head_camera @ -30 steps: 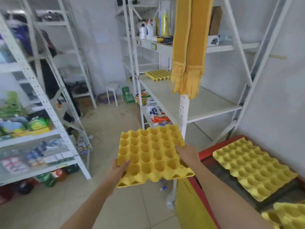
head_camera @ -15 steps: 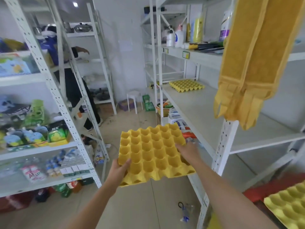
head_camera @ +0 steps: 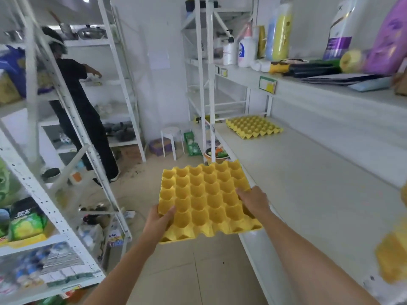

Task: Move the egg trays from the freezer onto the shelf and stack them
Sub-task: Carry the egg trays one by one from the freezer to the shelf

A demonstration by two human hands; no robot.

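Left hand (head_camera: 159, 221): I grip the tray (head_camera: 206, 200) at its near-left corner.
Right hand (head_camera: 253, 200): clasps its right edge.
Shelf (head_camera: 308, 177): a second tray (head_camera: 253, 126) lies at the far end.

I'm looking at a small shop's stockroom, or the shop floor itself. White slotted-steel racks (head_camera: 114, 69) line both sides of a narrow tiled aisle. A price tag (head_camera: 267, 84) is clipped to the edge of the upper right shelf (head_camera: 330, 89), which carries detergent bottles (head_camera: 246, 49) and refill pouches (head_camera: 387, 38). The left racks hold packaged goods (head_camera: 26, 223) and cooking pots (head_camera: 90, 33). A yellow egg tray (head_camera: 253, 126) sits on the long bare shelf (head_camera: 308, 183). Another person (head_camera: 81, 106) in black reaches into a rack at the back, near a white stool (head_camera: 170, 137).
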